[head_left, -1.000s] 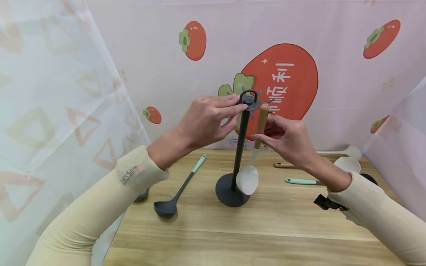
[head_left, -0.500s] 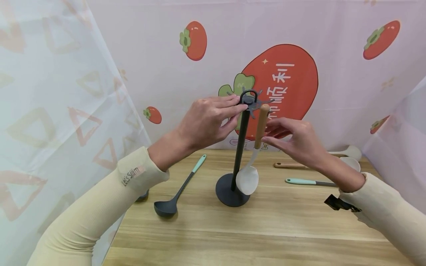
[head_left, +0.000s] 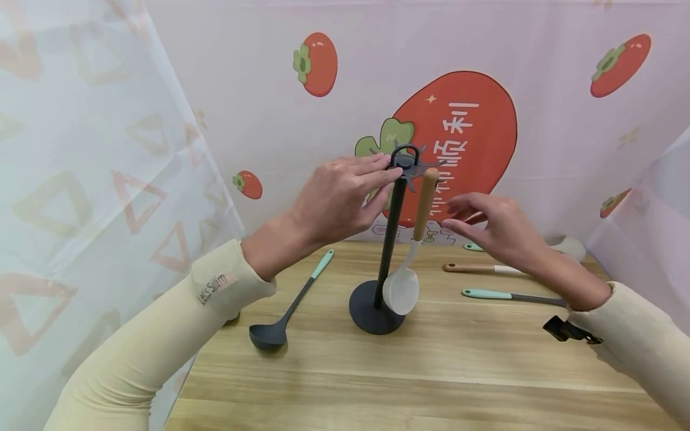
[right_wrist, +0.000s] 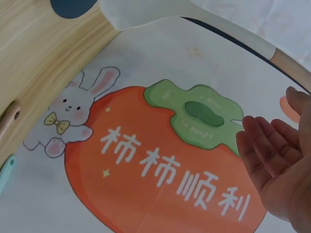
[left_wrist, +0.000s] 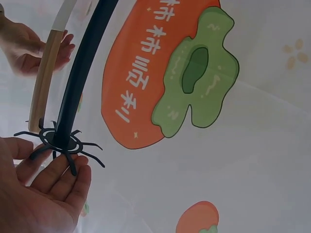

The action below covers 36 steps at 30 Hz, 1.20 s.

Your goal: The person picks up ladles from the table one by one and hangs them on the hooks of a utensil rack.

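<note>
A black utensil stand rises upright from its round base, with a ring of hooks at the top. My left hand holds that ring from the left, fingers on the hooks and thumb below. From a hook on the right side hangs a white ladle, its wooden handle uppermost and its bowl beside the pole, close above the base. My right hand is just right of the handle, apart from it, with relaxed fingers and nothing in them. The right wrist view shows its open palm near the ladle.
A dark ladle with a mint handle lies on the wooden table, left of the stand. Beyond the right forearm lie a wooden-handled utensil and a mint-handled one, partly hidden. A printed cloth closes off the back.
My right hand has let go of the white ladle's handle and drawn away to the right. The ladle stays hanging, and my left hand keeps its place on the stand.
</note>
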Each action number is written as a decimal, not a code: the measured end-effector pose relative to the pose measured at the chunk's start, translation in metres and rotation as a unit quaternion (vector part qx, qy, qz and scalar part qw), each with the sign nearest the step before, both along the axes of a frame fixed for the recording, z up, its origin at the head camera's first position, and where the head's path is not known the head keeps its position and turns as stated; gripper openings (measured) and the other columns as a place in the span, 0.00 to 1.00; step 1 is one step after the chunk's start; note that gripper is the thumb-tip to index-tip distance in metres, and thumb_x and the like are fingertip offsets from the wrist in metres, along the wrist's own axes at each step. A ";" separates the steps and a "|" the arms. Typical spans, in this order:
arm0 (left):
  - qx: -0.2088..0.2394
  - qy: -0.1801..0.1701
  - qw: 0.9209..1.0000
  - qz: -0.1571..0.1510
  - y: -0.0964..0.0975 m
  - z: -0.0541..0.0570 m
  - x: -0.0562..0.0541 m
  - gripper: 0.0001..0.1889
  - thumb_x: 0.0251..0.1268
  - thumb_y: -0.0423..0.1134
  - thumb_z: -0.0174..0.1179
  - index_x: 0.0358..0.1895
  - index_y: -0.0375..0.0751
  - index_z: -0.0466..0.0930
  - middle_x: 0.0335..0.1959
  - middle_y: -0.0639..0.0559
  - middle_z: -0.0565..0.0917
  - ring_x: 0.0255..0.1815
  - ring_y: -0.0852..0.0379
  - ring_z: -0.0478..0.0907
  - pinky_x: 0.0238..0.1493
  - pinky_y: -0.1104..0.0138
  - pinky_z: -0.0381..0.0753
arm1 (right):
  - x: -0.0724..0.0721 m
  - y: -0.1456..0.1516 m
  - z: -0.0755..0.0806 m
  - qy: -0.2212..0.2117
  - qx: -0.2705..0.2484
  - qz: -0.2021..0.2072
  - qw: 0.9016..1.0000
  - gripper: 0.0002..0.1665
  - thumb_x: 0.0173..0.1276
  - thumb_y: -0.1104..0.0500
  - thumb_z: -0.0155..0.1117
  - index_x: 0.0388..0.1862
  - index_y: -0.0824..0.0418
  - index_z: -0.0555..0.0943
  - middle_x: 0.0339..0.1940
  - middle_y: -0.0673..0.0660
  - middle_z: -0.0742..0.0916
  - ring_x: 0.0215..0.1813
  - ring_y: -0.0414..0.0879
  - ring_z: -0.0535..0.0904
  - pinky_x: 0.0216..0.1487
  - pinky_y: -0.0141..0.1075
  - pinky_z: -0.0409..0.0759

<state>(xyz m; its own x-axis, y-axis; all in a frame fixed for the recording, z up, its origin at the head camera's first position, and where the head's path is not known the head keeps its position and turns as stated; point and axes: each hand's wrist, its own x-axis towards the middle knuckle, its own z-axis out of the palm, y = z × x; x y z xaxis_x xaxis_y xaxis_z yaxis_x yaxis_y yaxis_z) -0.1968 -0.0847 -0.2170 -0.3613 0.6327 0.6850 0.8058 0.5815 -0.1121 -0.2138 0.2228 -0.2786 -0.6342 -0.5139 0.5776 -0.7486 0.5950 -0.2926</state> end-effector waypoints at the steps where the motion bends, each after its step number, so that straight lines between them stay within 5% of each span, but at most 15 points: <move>1: 0.001 -0.001 1.000 0.001 0.001 0.000 0.000 0.16 0.76 0.38 0.63 0.60 0.35 0.88 0.60 0.37 0.87 0.63 0.43 0.85 0.66 0.52 0.83 | -0.001 0.002 0.000 0.001 0.005 -0.001 1.000 0.22 0.58 0.69 0.82 0.53 0.67 0.86 0.41 0.56 0.93 0.38 0.49 0.91 0.40 0.44 0.92; 13: -0.002 -0.005 0.999 0.035 0.009 0.002 0.006 0.24 0.73 0.54 0.66 0.56 0.36 0.90 0.56 0.39 0.89 0.62 0.44 0.86 0.65 0.51 0.84 | -0.008 0.029 -0.001 0.009 0.057 -0.012 0.998 0.23 0.59 0.67 0.82 0.53 0.66 0.86 0.46 0.59 0.92 0.42 0.54 0.91 0.41 0.52 0.91; 27: 0.014 0.040 0.997 0.072 0.017 0.001 0.008 0.22 0.72 0.58 0.66 0.41 0.39 0.90 0.47 0.43 0.93 0.54 0.47 0.90 0.51 0.54 0.91 | -0.023 0.061 -0.011 0.014 0.111 -0.067 0.992 0.27 0.55 0.61 0.86 0.54 0.65 0.88 0.46 0.61 0.92 0.43 0.56 0.91 0.41 0.56 0.90; 32: 0.018 0.059 0.994 0.088 0.020 0.000 0.008 0.23 0.72 0.60 0.66 0.34 0.41 0.88 0.39 0.46 0.93 0.38 0.50 0.92 0.33 0.60 0.88 | -0.023 0.070 -0.013 -0.010 0.117 -0.096 0.988 0.24 0.59 0.60 0.85 0.52 0.66 0.88 0.46 0.62 0.92 0.44 0.57 0.90 0.43 0.57 0.89; 36: 0.020 0.072 0.992 0.099 0.023 0.000 0.009 0.25 0.72 0.61 0.66 0.31 0.41 0.88 0.25 0.50 0.88 0.21 0.54 0.82 0.20 0.65 0.77 | -0.025 0.077 -0.016 -0.013 0.126 -0.109 0.986 0.23 0.59 0.59 0.84 0.51 0.67 0.88 0.45 0.63 0.92 0.43 0.58 0.90 0.43 0.58 0.89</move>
<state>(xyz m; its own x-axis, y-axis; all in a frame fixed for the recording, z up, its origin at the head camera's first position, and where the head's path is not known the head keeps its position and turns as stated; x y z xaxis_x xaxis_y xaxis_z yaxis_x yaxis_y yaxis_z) -0.1882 -0.0621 -0.2174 -0.3720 0.5301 0.7619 0.6531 0.7328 -0.1910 -0.2388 0.3000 -0.2942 -0.7583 -0.4890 0.4311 -0.5895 0.7967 -0.1333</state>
